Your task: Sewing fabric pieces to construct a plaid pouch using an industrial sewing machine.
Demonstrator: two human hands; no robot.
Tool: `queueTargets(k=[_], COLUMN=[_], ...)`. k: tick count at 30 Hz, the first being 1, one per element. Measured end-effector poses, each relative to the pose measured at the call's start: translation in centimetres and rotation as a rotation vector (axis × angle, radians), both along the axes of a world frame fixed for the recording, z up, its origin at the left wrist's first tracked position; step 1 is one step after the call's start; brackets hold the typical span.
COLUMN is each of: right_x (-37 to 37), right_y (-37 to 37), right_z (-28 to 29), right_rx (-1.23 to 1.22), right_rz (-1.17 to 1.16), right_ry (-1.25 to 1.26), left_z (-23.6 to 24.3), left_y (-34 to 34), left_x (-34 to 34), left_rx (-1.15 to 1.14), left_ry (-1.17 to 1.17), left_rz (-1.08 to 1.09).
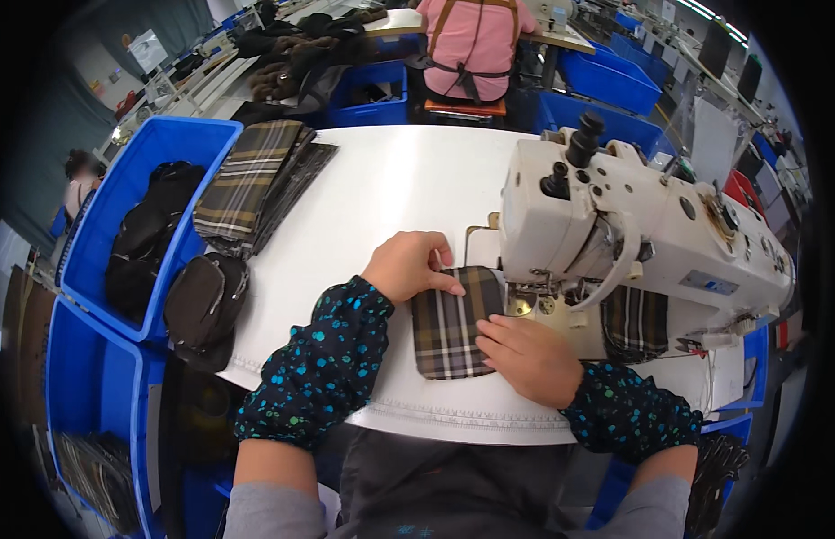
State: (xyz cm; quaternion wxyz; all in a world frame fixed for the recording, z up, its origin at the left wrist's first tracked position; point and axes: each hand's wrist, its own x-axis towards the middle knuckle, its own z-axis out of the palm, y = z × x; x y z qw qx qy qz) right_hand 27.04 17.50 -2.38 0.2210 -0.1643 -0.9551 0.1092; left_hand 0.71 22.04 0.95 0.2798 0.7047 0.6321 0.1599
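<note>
A rounded plaid fabric panel (455, 332) in brown, black and white lies flat on the white table, just left of the sewing machine's needle area. My left hand (410, 267) is at its upper left corner, the thumb resting on the cloth and the curved fingers apart from it near the top edge. On the panel's right side lie the outstretched fingers of my right hand (531, 357), pressing from above. The white sewing machine (633, 216) stands at the right, its presser foot close beside the panel's right edge. Another plaid piece (635, 322) lies under the machine arm.
Stacked plaid panels (247, 180) and dark pouches (206, 301) sit at the table's left. A blue bin (80, 242) beside them holds black pieces; a lower blue bin (89, 368) contains more plaid cloth. A person in pink (476, 45) sits beyond the table's far edge (408, 131).
</note>
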Motion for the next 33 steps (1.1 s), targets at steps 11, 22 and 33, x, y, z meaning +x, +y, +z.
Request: queueTargets(k=[11,22,33], right_x=[1.1,0.6,0.7], right_y=[-0.4,-0.5,-0.2], right_z=[0.8,0.7,0.1], right_rx=[0.155,0.177,0.178], right_rz=[-0.062,-0.064,-0.045], right_ry=[-0.075,-0.079,-0.031], left_z=[-0.1,-0.9,1.9], left_y=[-4.1,-16.4,-17.7], left_x=[-2.7,-27.3,-24.1], left_rx=[0.503,0.590,0.814], left_ry=[0.152,0.699,0.234], left_rz=[0.226,0.978,0.962])
